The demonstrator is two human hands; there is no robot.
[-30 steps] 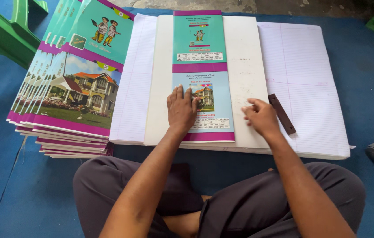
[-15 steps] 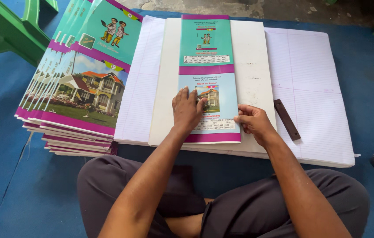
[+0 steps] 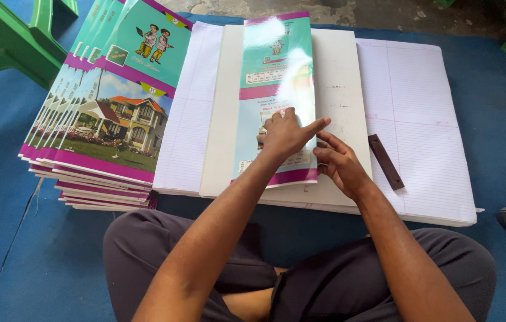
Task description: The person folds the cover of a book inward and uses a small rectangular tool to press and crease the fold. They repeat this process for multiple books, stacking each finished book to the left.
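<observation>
A glossy printed notebook cover (image 3: 277,71) is being pressed flat on a white board (image 3: 342,71) by the left hand (image 3: 285,134), its fingers spread apart and laid on the cover's lower half. The cover's right edge is being pinched by the right hand (image 3: 339,164), fingers curled together on it. Ruled paper sheets (image 3: 420,119) are lying beneath, a dark brown strip (image 3: 385,161) on them. Finished notebooks (image 3: 104,113) are being kept stacked at the left.

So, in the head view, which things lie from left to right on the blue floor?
Green plastic chair → fanned stack of teal-and-purple exercise books → glossy teal cover sheet → dark brown flat stick
</observation>
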